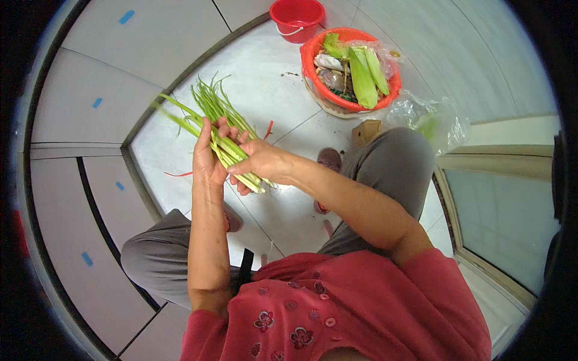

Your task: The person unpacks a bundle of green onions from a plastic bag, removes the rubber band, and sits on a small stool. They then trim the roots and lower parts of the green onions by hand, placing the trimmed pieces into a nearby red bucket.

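Observation:
Both my hands hold a bunch of long green leafy stalks (229, 151) in front of me, above the floor. My left hand (208, 151) is around the bunch from the left, palm up with the fingers curled. My right hand (262, 162) grips the pale lower ends, thumb on top. The green tips of the held stalks point to the upper left and are blurred. Just beyond my hands, a second bunch of thin green stalks (216, 101) lies on the tiled floor, its lower part hidden behind my fingers. A red strip (269, 129) lies beside it, and another red strip (179, 174) is left of my left wrist.
A red-rimmed basket (306, 58) full of vegetable scraps and corn husks stands at the upper right, with a red bucket (298, 20) behind it. A clear plastic bag (445, 122) and a small cardboard box (365, 131) are near my right knee. Cabinet panels (86, 99) line the left.

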Motion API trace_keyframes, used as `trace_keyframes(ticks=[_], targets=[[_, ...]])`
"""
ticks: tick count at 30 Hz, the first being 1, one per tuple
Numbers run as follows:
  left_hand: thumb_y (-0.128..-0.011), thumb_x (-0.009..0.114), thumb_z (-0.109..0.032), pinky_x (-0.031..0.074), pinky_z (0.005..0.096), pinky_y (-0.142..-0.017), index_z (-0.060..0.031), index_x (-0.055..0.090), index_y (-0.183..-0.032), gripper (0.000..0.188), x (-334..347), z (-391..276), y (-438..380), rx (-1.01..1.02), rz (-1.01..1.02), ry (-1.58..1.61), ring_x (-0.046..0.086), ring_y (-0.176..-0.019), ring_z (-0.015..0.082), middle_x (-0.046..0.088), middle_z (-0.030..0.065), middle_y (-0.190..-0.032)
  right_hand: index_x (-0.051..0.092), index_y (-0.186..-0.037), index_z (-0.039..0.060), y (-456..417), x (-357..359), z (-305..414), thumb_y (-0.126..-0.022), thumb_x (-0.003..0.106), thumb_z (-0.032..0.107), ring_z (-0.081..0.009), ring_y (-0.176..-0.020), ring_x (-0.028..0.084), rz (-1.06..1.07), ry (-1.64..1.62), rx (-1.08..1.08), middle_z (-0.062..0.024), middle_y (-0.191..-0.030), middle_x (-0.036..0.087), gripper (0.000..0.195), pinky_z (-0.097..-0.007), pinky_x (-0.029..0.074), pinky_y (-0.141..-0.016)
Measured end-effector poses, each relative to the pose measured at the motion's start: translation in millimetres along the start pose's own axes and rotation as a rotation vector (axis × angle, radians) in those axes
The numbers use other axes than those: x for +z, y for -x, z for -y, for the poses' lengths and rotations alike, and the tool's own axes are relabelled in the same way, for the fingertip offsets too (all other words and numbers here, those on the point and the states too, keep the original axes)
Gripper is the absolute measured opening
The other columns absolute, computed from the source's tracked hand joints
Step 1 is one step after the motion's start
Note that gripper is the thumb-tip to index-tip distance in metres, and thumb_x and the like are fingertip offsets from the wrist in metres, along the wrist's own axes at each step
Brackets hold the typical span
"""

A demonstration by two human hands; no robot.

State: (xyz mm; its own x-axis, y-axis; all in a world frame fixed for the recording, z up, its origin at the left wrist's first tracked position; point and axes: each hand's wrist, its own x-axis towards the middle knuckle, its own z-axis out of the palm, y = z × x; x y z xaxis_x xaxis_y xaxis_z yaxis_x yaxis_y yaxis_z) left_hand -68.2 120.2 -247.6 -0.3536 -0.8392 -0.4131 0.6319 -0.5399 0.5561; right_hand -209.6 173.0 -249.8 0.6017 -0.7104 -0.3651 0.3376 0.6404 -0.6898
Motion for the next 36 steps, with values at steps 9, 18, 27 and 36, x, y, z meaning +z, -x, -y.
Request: trace_keyframes(ticks=[9, 18, 27, 36], targets=[[-0.097, 0.055, -0.046, 0.048, 0.0328, -0.059, -0.0106, 0.047, -0.086, 0.038, -8, -21, 13, 0.185, -0.103, -0.019, 0.041, -0.057, 0.0105, 0.036, -0.0047, -0.062, 0.053, -0.120, 0.0016, 9, -2, -19, -0.093, 0.042, 0.066, -0.0324, -0.086, 0.070, 0.056, -0.001, 0.096, -0.0179, -0.099, 0.066, 0.070, -0.0460, 0.057, -0.073], [-0.094, 0.064, -0.034, 0.043, 0.0298, -0.054, -0.0089, 0.046, -0.082, 0.034, -3, -35, 40, 0.462, -0.330, -0.044, 0.040, -0.055, 0.0112, 0.037, -0.0023, -0.062, 0.035, -0.143, 0.0114, -14, 30, -49, -0.096, 0.027, 0.066, -0.0393, -0.121, 0.052, -0.187, -0.621, 0.012, -0.0171, -0.134, 0.052, 0.072, -0.0614, 0.036, -0.104], [-0.094, 0.063, -0.016, 0.046, 0.0319, -0.059, -0.0047, 0.051, -0.088, 0.017, -27, -1, 64, 0.654, -0.247, -0.258, 0.043, -0.057, 0.0141, 0.040, 0.0001, -0.063, 0.048, -0.127, 0.0044, -60, 53, -79, -0.098, 0.029, 0.062, -0.0273, -0.113, 0.059, -0.270, -0.908, -0.006, -0.0132, -0.124, 0.061, 0.067, -0.0488, 0.047, -0.097], [-0.096, 0.063, -0.030, 0.040, 0.0274, -0.048, -0.0106, 0.043, -0.078, 0.033, -94, -24, 64, 0.481, -0.674, -0.150, 0.038, -0.053, 0.0086, 0.038, -0.0035, -0.062, 0.033, -0.141, -0.0002, -86, -26, -144, -0.091, 0.044, 0.068, -0.0365, -0.114, 0.057, -0.430, -0.412, 0.282, -0.0235, -0.140, 0.044, 0.086, -0.0551, 0.045, -0.094]])
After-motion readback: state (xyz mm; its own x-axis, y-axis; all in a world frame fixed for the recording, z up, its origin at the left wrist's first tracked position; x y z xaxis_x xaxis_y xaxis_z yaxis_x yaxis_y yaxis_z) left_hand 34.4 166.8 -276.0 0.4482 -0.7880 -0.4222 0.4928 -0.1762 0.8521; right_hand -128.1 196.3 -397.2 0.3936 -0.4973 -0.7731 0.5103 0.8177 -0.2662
